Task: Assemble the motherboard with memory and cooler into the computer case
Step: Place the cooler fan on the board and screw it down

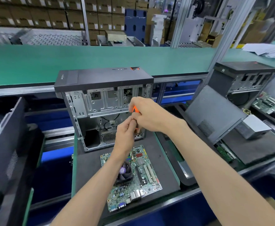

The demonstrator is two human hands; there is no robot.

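Both hands together before the open computer case [104, 101], right hand [147, 114] gripping an orange-handled screwdriver [136, 110], left hand [125, 134] pinching its shaft, motherboard [143, 173] below them.

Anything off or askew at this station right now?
Nothing stands out. The motherboard lies flat on the dark mat, outside the open case. Both hands are at an orange tool in front of the case.

We see a black-fronted, bare silver steel computer case [100, 98] on a dark grey foam mat [162, 162]. Before it lies a green printed motherboard [143, 181] — black cooler fan [124, 172], purple hub. We grip an orange-handled tool [135, 110].
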